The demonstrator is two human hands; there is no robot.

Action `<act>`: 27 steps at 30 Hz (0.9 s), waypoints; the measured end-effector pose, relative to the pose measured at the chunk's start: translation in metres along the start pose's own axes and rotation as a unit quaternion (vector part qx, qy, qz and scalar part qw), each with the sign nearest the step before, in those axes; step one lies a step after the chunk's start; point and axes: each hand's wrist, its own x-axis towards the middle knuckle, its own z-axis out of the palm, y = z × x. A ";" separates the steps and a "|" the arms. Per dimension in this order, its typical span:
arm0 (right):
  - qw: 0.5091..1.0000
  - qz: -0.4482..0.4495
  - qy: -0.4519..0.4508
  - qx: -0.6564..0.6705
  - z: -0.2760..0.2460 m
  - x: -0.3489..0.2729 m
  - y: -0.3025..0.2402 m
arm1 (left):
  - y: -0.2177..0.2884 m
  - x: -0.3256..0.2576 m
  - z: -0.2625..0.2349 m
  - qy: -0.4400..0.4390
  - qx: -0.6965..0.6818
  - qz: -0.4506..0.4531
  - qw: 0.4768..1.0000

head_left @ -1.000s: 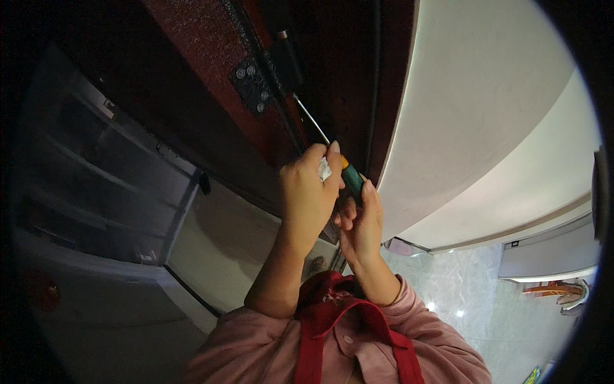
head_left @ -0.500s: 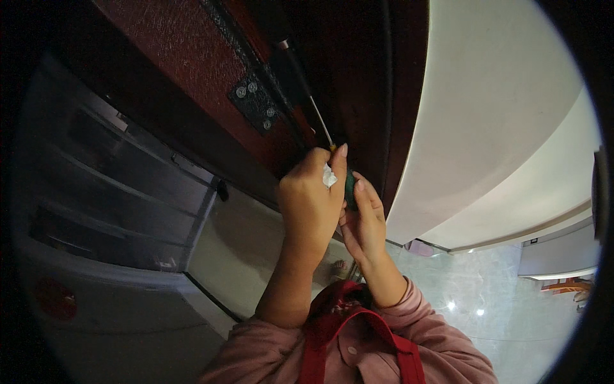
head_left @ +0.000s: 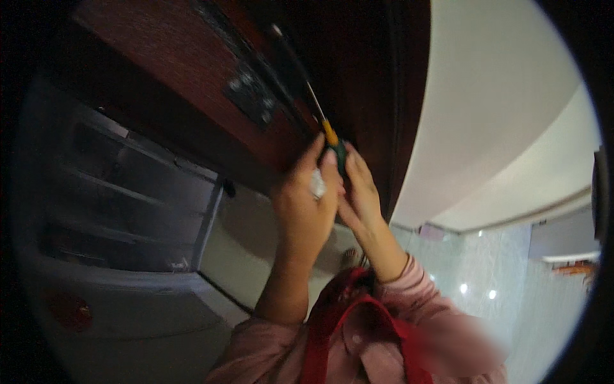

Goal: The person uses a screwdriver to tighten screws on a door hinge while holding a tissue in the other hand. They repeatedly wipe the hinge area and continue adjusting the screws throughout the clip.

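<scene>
Our left grip (head_left: 300, 192) and right grip (head_left: 362, 189) both close round a green-and-yellow screwdriver (head_left: 330, 132), probably to steady it; its shaft points away from us toward a dark hinge (head_left: 251, 97), blur hiding any contact. Our left also holds a white wad (head_left: 317, 184).

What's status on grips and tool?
Right grip closed around green-and-yellow screwdriver. Left grip alongside, holding crumpled white scrap. Metal shaft near black rectangular hinge; tip indistinct, no obstruction visible.

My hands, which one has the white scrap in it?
The left hand: the white scrap shows between its thumb and index finger. No scrap shows at the right hand, whose fingers are on the green-handled screwdriver.
</scene>
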 end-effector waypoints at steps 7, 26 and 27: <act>0.989 -0.011 -0.134 0.056 -0.028 -0.008 0.008 | 0.008 -0.036 -0.038 0.047 -0.106 -0.022 0.993; 0.951 -0.204 0.080 -0.220 0.000 0.000 0.014 | -0.022 -0.002 0.014 0.049 0.091 0.051 0.993; 0.937 -0.247 0.091 -0.228 0.002 0.002 0.020 | -0.019 0.002 0.019 0.064 0.140 0.105 0.982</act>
